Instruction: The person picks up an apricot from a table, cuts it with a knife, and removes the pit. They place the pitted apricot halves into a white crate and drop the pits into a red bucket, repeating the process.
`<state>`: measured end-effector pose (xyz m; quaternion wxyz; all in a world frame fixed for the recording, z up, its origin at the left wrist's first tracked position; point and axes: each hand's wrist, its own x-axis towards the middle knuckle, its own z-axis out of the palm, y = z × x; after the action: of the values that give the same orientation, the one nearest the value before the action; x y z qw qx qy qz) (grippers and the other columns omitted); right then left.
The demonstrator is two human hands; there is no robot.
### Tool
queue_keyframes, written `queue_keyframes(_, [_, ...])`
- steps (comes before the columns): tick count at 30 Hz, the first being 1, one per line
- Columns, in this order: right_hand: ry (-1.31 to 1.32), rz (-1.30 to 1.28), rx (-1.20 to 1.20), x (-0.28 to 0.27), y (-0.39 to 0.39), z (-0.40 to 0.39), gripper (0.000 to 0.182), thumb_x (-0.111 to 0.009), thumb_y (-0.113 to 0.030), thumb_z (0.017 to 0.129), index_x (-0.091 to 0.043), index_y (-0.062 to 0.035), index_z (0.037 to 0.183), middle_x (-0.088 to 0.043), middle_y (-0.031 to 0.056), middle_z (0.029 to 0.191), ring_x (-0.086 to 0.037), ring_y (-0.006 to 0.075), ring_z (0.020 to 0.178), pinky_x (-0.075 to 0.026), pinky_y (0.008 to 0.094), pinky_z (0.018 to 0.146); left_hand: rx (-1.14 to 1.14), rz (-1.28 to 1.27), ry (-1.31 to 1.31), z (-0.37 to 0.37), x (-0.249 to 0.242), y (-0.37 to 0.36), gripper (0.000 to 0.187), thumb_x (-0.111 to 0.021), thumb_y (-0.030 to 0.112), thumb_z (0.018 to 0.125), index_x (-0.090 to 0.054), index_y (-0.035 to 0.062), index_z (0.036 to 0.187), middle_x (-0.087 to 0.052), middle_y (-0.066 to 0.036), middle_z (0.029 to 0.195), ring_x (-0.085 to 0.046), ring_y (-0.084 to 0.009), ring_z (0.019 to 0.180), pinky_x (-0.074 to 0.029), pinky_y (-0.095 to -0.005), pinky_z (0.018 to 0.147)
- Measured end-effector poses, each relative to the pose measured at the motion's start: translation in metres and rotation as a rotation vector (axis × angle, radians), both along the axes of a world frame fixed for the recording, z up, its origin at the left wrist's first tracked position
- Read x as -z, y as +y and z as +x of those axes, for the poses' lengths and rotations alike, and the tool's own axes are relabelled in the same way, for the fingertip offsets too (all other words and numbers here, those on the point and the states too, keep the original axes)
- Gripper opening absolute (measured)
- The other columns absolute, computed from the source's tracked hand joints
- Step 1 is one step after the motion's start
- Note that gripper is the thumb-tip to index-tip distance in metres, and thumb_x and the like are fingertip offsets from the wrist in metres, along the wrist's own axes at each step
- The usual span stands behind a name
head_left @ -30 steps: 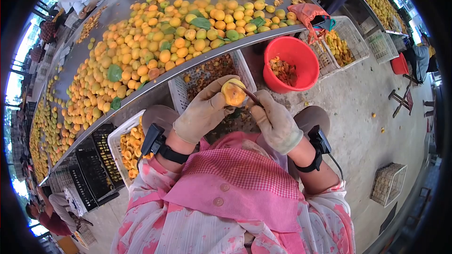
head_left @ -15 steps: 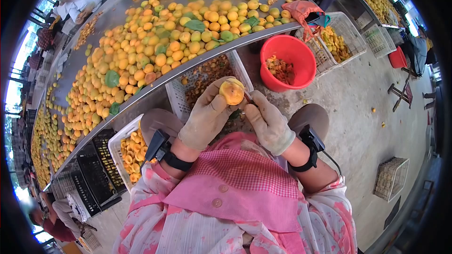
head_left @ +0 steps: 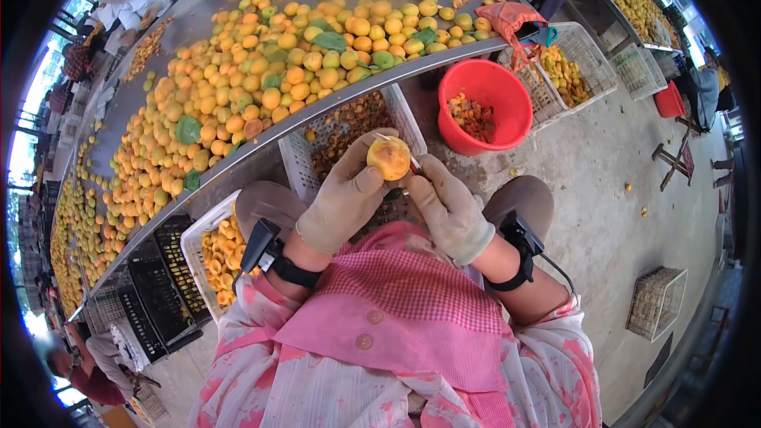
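My gloved left hand (head_left: 339, 204) is closed around an orange-yellow apricot (head_left: 388, 160) with a brownish patch on its upper face. Close beside it, my gloved right hand (head_left: 454, 212) grips a small knife (head_left: 414, 166), whose blade meets the fruit's right side. Most of the knife is hidden by the fingers. Both hands are above my lap, over the near end of a white crate (head_left: 408, 115) that holds brownish fruit scraps.
A metal table (head_left: 198, 28) carries heaped apricots and a few leaves. A red bucket (head_left: 519, 115) of scraps stands right of the scrap crate. Halved fruit fills another white crate (head_left: 193, 250) by my left knee. Other people sit around the table. A folding stool (head_left: 674, 162) stands far right.
The apricot has turned slightly in my left hand. My right hand has shifted a little, with the knife still at the fruit's right side.
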<state>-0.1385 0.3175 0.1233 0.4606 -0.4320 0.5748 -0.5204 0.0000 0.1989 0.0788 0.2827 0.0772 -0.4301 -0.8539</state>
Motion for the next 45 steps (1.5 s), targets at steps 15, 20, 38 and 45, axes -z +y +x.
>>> queue_keyframes(15, [0.013, 0.005, -0.163, 0.001, 0.002, -0.016, 0.024, -0.048, -0.021, 0.100, -0.052, -0.0010, 0.113, -0.051, 0.0136, 0.077, -0.055, 0.0305, 0.067, -0.046, 0.0376, 0.064, 0.137, -0.196, -0.207, 0.019, -0.024, -0.016, 0.059, -0.074, 0.028, 0.085, -0.051, 0.0007, 0.133, -0.060, -0.003, 0.120, -0.055, -0.0121, 0.111, -0.043, -0.0270, 0.099])
queue_keyframes(20, [0.463, -0.222, 0.063, -0.001, 0.005, -0.014, 0.026, -0.049, -0.020, 0.099, -0.052, -0.0008, 0.117, -0.057, 0.0209, 0.085, -0.061, 0.0405, 0.078, -0.049, 0.0397, 0.068, 0.029, -0.237, -0.265, 0.021, -0.028, -0.017, 0.078, -0.077, 0.041, 0.081, -0.045, -0.0024, 0.137, -0.058, -0.005, 0.122, -0.053, -0.0156, 0.117, -0.041, -0.0303, 0.102])
queue_keyframes(38, [0.996, -0.263, 0.050, -0.004, 0.004, -0.004, 0.029, -0.064, -0.017, 0.086, -0.054, -0.0070, 0.112, -0.062, 0.0132, 0.086, -0.064, 0.0342, 0.073, -0.051, 0.0421, 0.060, -0.034, -0.264, -0.366, 0.019, -0.041, -0.011, 0.070, -0.078, 0.026, 0.082, -0.046, 0.0004, 0.138, -0.058, -0.003, 0.118, -0.054, -0.0118, 0.109, -0.044, -0.0261, 0.097])
queue_keyframes(45, [0.951, -0.137, -0.022, -0.006, 0.013, -0.008, 0.030, -0.057, -0.021, 0.091, -0.054, -0.0017, 0.114, -0.062, 0.0195, 0.090, -0.061, 0.0410, 0.080, -0.049, 0.0465, 0.065, -0.037, -0.294, -0.402, 0.021, -0.041, -0.015, 0.060, -0.073, 0.000, 0.080, -0.049, 0.0004, 0.135, -0.058, -0.005, 0.120, -0.055, -0.0110, 0.109, -0.047, -0.0258, 0.096])
